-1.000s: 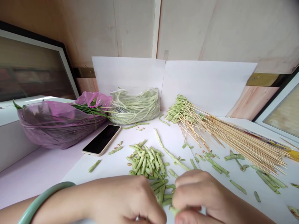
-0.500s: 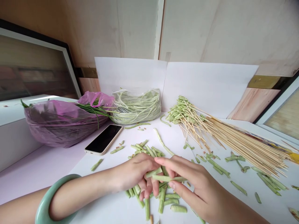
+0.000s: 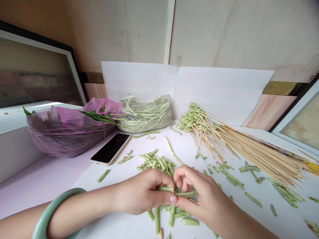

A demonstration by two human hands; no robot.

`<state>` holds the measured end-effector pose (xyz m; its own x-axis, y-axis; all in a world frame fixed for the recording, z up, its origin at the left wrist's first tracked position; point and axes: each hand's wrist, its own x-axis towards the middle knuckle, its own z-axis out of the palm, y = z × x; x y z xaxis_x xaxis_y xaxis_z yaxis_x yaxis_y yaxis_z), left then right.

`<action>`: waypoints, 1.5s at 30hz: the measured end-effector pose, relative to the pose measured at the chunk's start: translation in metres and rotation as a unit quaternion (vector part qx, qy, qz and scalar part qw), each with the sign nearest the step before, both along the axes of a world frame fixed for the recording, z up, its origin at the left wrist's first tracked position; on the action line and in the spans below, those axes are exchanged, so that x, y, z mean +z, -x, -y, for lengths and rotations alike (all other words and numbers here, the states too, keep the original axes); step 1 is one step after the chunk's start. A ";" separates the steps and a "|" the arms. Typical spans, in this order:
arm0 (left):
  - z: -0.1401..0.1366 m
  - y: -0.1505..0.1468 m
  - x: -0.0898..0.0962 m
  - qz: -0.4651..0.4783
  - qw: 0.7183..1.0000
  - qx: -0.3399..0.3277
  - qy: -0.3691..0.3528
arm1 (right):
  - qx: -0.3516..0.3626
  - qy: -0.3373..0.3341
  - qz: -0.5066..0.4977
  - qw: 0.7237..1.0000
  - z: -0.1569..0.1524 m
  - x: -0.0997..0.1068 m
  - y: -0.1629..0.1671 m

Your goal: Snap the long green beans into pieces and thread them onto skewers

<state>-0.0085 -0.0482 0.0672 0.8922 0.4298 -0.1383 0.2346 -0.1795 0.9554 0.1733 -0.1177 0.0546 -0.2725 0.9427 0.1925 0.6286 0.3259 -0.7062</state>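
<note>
Fingers of the left hand (image 3: pixel 141 193) are pinched on a bean piece (image 3: pixel 164 189); those of the right hand (image 3: pixel 208 194) are curled, part open, about a second piece (image 3: pixel 186 194), grip undetermined. Both pieces lie between the hands, equally near, long axes roughly along the tabletop's (image 3: pixel 117 177) back edge. Loose pieces (image 3: pixel 171 216) crowd below; pile (image 3: pixel 160 162) behind; skewers (image 3: pixel 261 154) toward the back right corner.

Phone (image 3: pixel 110 148) face up near purple bag (image 3: pixel 66 141) of greens (image 3: pixel 96 116); white panel (image 3: pixel 219 93) upright behind.
</note>
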 end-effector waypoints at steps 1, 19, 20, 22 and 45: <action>0.000 0.000 0.003 0.002 1.000 -0.004 -0.022 | 0.010 0.009 0.020 1.000 0.000 0.001 0.000; -0.006 0.004 0.001 0.004 0.995 -0.010 0.102 | 0.047 -0.003 -0.018 0.999 -0.006 0.010 -0.018; -0.009 0.003 0.000 0.008 0.989 0.028 0.148 | 0.029 -0.001 -0.022 0.999 -0.007 0.009 -0.019; -0.016 0.002 -0.006 0.018 0.976 0.079 0.201 | 0.002 -0.007 -0.025 1.000 -0.008 0.007 -0.018; -0.014 -0.002 -0.006 -0.018 0.968 0.044 0.245 | 0.021 -0.006 -0.042 0.999 -0.004 -0.017 -0.006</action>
<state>-0.0063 -0.0346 0.0614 0.8463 0.3785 -0.3750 0.2627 0.3160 0.9117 0.1798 -0.1134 0.0372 -0.2949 0.9279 0.2282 0.5524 0.3604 -0.7517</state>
